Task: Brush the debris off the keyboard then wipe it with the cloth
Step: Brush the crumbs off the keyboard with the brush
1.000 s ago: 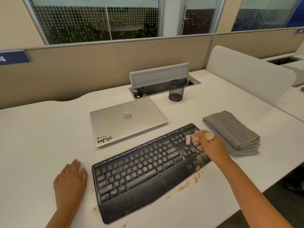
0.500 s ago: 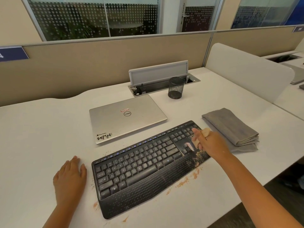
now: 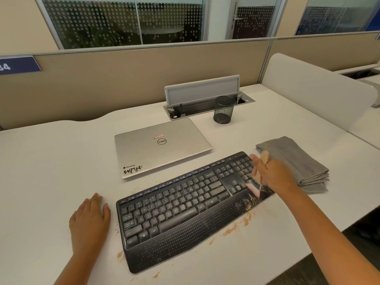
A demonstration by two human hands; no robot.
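While right hand point(image 3: 275, 175) fingers grip one brush point(image 3: 256, 185) | one keyboard point(image 3: 185, 208) | left hand point(image 3: 89, 223) fingers flat, together

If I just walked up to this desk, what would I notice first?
Probably the big black keyboard at the front of the white desk, with orange-brown crumbs on its right end and on the desk beside it. The right hand holds a small brush there, while the left hand lies flat on the desk. A folded grey cloth lies to the right, and a closed silver laptop lies behind the keyboard.
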